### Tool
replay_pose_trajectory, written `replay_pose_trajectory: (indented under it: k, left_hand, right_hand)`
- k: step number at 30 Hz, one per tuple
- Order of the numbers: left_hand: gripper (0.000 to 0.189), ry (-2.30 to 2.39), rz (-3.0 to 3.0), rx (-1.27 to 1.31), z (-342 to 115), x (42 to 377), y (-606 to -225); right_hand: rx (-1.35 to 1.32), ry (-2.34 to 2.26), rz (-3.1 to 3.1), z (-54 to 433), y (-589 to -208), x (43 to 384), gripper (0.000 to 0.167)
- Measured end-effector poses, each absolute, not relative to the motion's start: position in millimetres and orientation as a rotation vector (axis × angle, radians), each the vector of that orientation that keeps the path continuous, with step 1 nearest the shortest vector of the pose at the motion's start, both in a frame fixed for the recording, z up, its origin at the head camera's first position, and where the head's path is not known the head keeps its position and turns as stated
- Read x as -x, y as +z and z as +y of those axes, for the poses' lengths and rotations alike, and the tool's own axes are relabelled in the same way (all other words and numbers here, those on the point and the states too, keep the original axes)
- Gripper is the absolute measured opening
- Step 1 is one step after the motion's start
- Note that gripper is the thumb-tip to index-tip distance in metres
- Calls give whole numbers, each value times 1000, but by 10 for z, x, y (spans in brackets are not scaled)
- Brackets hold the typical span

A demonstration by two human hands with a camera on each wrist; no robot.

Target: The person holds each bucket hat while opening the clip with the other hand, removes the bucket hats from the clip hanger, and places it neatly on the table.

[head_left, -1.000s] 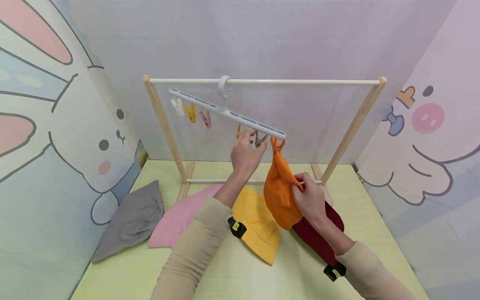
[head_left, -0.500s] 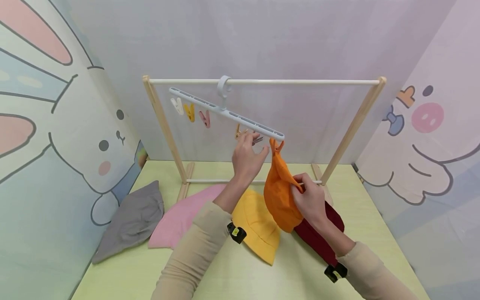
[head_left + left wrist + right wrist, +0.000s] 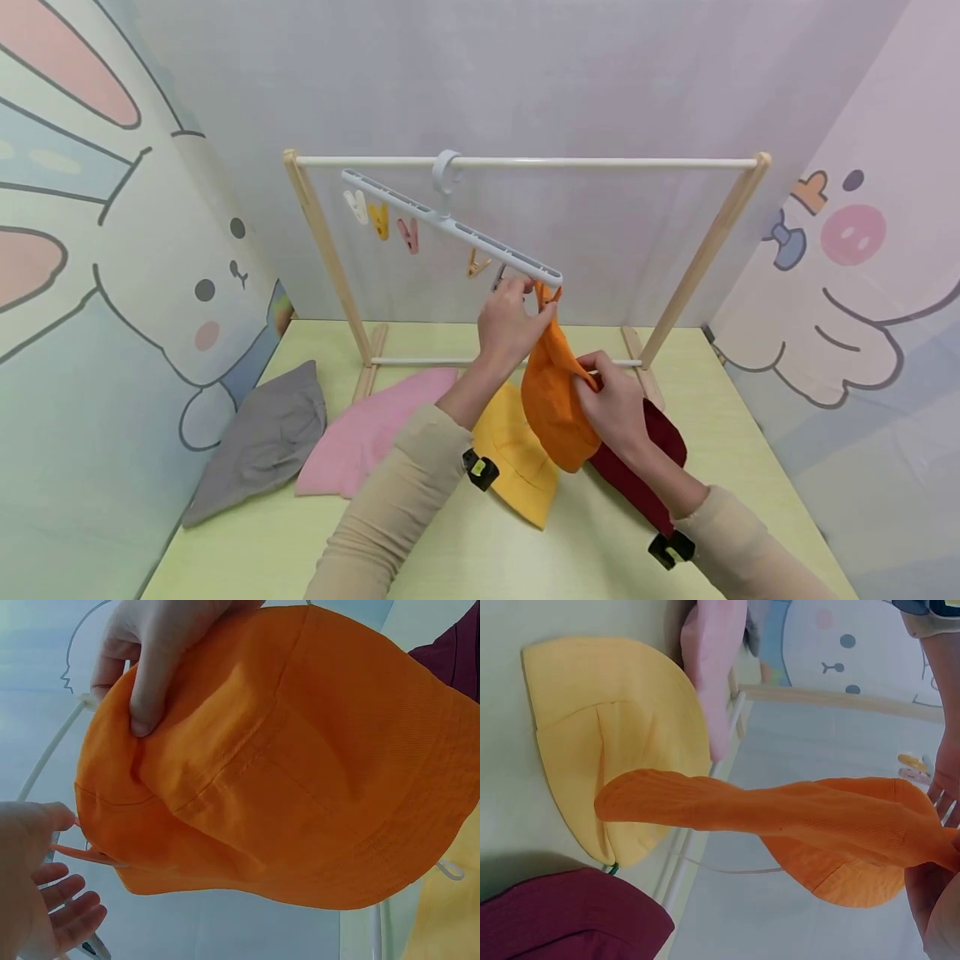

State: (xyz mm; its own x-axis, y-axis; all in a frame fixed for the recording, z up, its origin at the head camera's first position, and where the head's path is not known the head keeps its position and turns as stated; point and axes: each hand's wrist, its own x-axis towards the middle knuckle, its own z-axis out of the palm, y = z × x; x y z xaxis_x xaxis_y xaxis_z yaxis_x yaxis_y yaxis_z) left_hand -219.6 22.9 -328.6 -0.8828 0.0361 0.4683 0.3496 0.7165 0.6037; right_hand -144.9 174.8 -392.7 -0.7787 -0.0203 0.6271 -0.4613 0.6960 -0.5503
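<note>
In the head view an orange bucket hat (image 3: 558, 412) hangs below the right end of a pale blue clip hanger (image 3: 480, 241). My right hand (image 3: 617, 404) pinches its edge between thumb and fingers. An orange clothespin (image 3: 548, 293) sits at the top of the hat, under the hanger's end. Beside that clothespin is my left hand (image 3: 508, 323), thumb at one of its handles. The left wrist view shows the left fingers (image 3: 79, 896) loosely spread below the clothespin's legs (image 3: 84, 855). A grey clothespin (image 3: 498, 277) is partly hidden behind the left hand.
White (image 3: 356, 207), yellow (image 3: 378, 221), pink (image 3: 408, 236) and tan clothespins (image 3: 477, 264) hang along the hanger, hooked on a wood-framed rack's white rail (image 3: 600, 163). Grey (image 3: 262, 446), pink (image 3: 375, 433), yellow (image 3: 517, 450) and maroon hats (image 3: 637, 475) lie on the table (image 3: 600, 558).
My left hand has moved right, from the grey clothespin to the orange one. The hanger's right end has swung slightly left and down. My right hand keeps its grip on the hat.
</note>
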Motion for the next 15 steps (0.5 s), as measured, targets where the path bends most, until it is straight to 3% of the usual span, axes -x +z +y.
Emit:
replay_pose_trajectory:
  k: [15]
  left_hand:
    - [29, -997, -2476, 237, 333, 2174, -3312]
  right_hand:
    - [-465, 986, -2315, 1647, -3941, 1376, 17]
